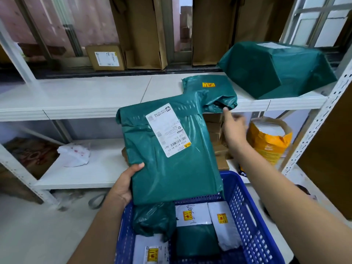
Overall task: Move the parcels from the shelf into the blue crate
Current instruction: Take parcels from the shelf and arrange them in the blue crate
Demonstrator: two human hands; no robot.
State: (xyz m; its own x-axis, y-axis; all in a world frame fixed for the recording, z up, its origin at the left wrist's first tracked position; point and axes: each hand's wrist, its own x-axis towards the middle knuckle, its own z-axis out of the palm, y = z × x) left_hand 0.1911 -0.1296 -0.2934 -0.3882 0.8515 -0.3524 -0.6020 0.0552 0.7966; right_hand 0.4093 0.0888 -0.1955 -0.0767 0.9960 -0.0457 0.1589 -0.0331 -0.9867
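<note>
My left hand point(126, 184) grips the lower left edge of a flat green parcel point(171, 164) with a white label, held above the blue crate point(245, 212). My right hand point(233, 128) reaches up, fingertips at the front edge of a second green parcel point(207, 92) lying on the white shelf point(80, 100); whether it holds it is unclear. A bulky green parcel point(276, 71) sits at the shelf's right end. The crate holds several green and white parcels point(194, 216).
A small cardboard box point(105, 57) and tall cartons point(144, 33) stand on the sill behind the shelf. The lower shelf carries a white bag point(75, 155), brown boxes point(219, 134) and an orange sack point(268, 141). A perforated metal upright point(320, 115) rises at right.
</note>
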